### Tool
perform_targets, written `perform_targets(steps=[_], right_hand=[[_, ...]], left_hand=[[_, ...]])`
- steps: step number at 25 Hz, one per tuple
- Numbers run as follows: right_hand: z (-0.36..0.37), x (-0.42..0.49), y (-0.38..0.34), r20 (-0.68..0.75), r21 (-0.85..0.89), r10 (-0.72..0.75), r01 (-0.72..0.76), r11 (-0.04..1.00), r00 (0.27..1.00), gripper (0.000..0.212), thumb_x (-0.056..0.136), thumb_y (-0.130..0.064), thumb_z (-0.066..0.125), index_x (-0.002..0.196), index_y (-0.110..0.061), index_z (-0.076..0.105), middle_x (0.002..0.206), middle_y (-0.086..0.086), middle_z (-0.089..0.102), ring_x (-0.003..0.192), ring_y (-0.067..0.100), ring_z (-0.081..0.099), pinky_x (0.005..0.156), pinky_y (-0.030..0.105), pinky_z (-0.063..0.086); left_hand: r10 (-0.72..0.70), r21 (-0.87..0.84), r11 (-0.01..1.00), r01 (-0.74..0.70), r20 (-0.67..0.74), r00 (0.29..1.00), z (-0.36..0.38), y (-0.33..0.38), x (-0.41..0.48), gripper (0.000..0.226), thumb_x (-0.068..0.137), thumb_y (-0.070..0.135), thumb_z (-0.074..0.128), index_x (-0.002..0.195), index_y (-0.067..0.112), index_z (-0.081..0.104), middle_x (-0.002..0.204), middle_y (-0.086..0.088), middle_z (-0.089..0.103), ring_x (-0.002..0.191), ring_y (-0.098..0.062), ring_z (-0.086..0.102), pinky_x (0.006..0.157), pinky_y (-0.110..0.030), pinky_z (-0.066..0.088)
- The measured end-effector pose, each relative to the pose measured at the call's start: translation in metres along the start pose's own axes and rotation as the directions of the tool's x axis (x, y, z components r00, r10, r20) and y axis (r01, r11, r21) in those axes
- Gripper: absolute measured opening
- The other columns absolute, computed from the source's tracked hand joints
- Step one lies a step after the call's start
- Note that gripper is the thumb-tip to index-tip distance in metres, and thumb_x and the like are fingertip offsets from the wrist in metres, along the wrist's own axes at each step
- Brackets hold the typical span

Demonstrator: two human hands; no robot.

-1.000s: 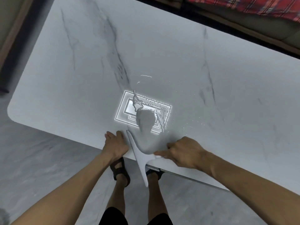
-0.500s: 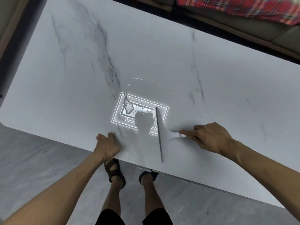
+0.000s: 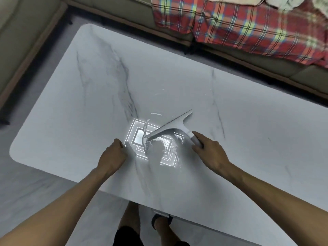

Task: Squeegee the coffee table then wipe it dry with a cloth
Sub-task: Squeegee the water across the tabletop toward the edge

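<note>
1. Right grip (image 3: 211, 153) holds the handle of the squeegee (image 3: 173, 126); the blade runs aslant ahead and to the left of it.
2. Water puddle (image 3: 159, 145) lies on the worktop (image 3: 248, 139) between the two grips, at the blade's nearer end.
3. Left grip (image 3: 111, 157), fingers curled under, rests on the worktop just left of the puddle.
4. Plaid blanket (image 3: 248, 23) lies well beyond both grips.

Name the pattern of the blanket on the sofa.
Red plaid blanket with yellow-green and dark stripes; head view.
</note>
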State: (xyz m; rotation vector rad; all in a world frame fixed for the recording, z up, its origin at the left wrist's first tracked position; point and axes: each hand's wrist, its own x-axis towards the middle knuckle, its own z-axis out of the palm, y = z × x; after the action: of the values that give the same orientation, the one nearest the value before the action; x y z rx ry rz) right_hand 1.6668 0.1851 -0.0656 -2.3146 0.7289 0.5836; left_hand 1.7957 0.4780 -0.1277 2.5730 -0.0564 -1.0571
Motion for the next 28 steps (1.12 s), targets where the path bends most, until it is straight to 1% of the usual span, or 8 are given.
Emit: perform_targets(steps=[3,6,11,13,15,19,23,28], right_hand=[[-0.012,0.048,-0.040,-0.042,0.126,0.034,-0.028,0.992,0.999,0.042,0.092,-0.017,0.045,0.132,-0.031,0.043,0.102,0.002,0.065,0.090,0.029,0.059,0.076,0.037,0.049],[-0.035,0.130,-0.084,-0.123,0.119,0.034,-0.019,0.993,0.992,0.048,0.097,-0.016,0.040,0.144,-0.024,0.034,0.113,0.011,0.060,0.099,0.035,0.056,0.083,0.037,0.046],[-0.071,0.272,-0.149,-0.198,0.104,0.078,-0.059,0.993,0.977,0.046,0.095,-0.012,0.035,0.140,-0.019,0.036,0.102,0.008,0.050,0.088,0.024,0.043,0.060,0.030,0.034],[-0.071,0.296,-0.159,-0.190,0.069,0.065,-0.053,0.996,0.980,0.028,0.094,-0.011,0.036,0.121,-0.017,0.043,0.098,0.006,0.046,0.086,0.024,0.041,0.054,0.026,0.027],[-0.062,0.298,-0.156,-0.177,0.003,0.051,-0.051,0.999,0.983,0.015,0.094,-0.011,0.036,0.106,-0.020,0.038,0.098,0.012,0.052,0.084,0.028,0.045,0.058,0.030,0.034],[-0.039,0.242,-0.116,-0.164,-0.130,0.020,-0.042,0.991,0.986,0.049,0.099,-0.016,0.037,0.147,-0.025,0.030,0.108,0.014,0.065,0.095,0.038,0.057,0.078,0.037,0.045],[-0.038,0.165,-0.077,-0.045,-0.244,0.077,-0.086,0.966,0.996,0.055,0.101,-0.020,0.036,0.153,-0.032,0.020,0.100,0.014,0.066,0.089,0.037,0.061,0.081,0.042,0.050],[-0.076,0.150,-0.080,-0.119,-0.096,0.144,-0.156,0.983,0.982,0.047,0.101,-0.024,0.043,0.147,-0.027,0.036,0.095,0.011,0.069,0.085,0.037,0.063,0.076,0.036,0.049]], left_hand=[[0.069,-0.082,0.994,-0.074,-0.068,0.995,-0.016,0.022,0.042,0.012,0.088,0.018,0.048,0.095,0.008,0.048,0.086,-0.006,0.056,0.070,-0.020,0.052,0.054,-0.029,0.034],[0.154,-0.095,0.982,-0.162,-0.083,0.984,-0.032,0.036,0.095,0.006,0.081,0.008,0.053,0.085,0.006,0.050,0.099,-0.012,0.054,0.088,-0.030,0.056,0.066,-0.033,0.041],[0.342,0.189,0.923,-0.334,-0.007,0.940,-0.051,0.034,0.165,0.030,0.074,0.012,0.059,0.103,0.004,0.055,0.115,-0.016,0.043,0.111,-0.033,0.045,0.095,-0.039,0.041],[0.383,0.273,0.885,-0.377,0.034,0.923,-0.053,0.035,0.181,0.036,0.076,0.015,0.057,0.110,0.005,0.054,0.128,-0.022,0.038,0.125,-0.038,0.036,0.104,-0.041,0.035],[0.396,0.306,0.863,-0.402,0.083,0.914,-0.052,0.039,0.191,0.043,0.078,0.016,0.056,0.119,0.003,0.050,0.141,-0.029,0.028,0.137,-0.041,0.024,0.113,-0.043,0.028],[0.329,0.219,0.911,-0.349,0.123,0.936,-0.047,0.056,0.193,0.043,0.082,0.014,0.051,0.123,0.003,0.044,0.155,-0.033,0.005,0.147,-0.042,0.000,0.121,-0.044,0.013],[0.261,0.217,0.929,-0.300,0.191,0.946,-0.049,0.071,0.196,0.061,0.084,0.018,0.046,0.140,0.005,0.028,0.154,-0.038,-0.009,0.146,-0.047,-0.012,0.122,-0.046,0.006],[0.212,0.224,0.938,-0.265,0.237,0.948,-0.052,0.081,0.199,0.066,0.081,0.018,0.044,0.143,0.009,0.024,0.151,-0.042,-0.013,0.143,-0.052,-0.014,0.121,-0.048,0.004]])
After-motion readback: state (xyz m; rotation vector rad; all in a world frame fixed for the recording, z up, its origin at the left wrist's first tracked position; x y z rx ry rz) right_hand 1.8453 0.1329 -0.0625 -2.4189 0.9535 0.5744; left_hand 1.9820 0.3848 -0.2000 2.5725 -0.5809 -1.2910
